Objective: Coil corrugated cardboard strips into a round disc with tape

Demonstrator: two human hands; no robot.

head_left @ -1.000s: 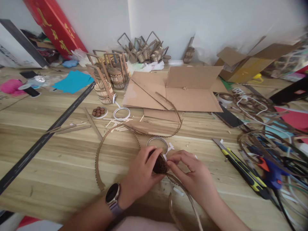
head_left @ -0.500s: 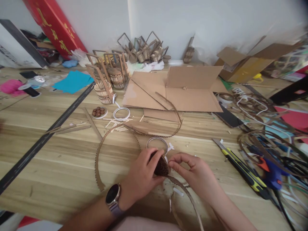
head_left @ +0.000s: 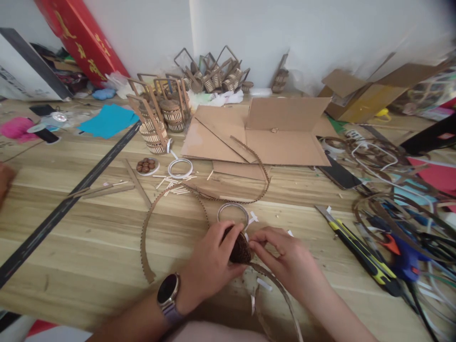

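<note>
My left hand (head_left: 210, 263), with a watch on the wrist, is closed round a small roll of corrugated cardboard strip (head_left: 239, 249) near the table's front edge. My right hand (head_left: 285, 261) pinches the roll's right side, where the loose cardboard strip (head_left: 281, 294) trails off toward me. A ring of tape (head_left: 233, 212) lies on the table just behind the roll. A long toothed cardboard strip (head_left: 144, 237) curves over the wood to the left.
Flattened cardboard (head_left: 263, 133) lies behind; small cardboard baskets (head_left: 167, 114) stand at the back. A yellow-black utility knife (head_left: 359, 249) and a blue glue gun (head_left: 406, 259) lie right among coiled strips. A long black ruler (head_left: 67, 204) runs diagonally left. Another person's hand (head_left: 4, 178) shows at the left edge.
My right hand's fingers have closed back onto the roll after lifting slightly. Both hands drifted a little toward me. A hand has appeared at the left edge.
</note>
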